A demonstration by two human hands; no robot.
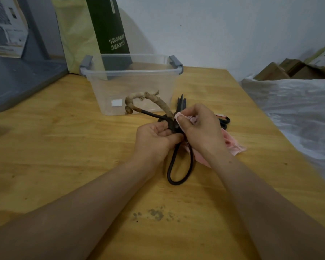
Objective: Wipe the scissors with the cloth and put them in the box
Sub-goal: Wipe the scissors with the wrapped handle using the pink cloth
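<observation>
Nearest you, a patch of dark smudges marks the wooden table between your forearms. Past it, the scissors are outside the box, with one bare black loop handle pointing back toward you. Your left hand grips them around the pivot, fingers curled. Your right hand pinches the pink cloth against the blades just above the pivot, and the rest of the cloth trails under your wrist onto the table. The other handle, wrapped in tan fabric, arcs up to the left. The blade tips point away from you, toward the box. Just behind your right hand lies a second pair of scissors, mostly hidden.

Farther back stands the clear plastic box, open-topped with grey latches. Through its wall you can see only a small white sticker. Behind it a dark green bag leans against the wall, and brown cartons sit far right.
</observation>
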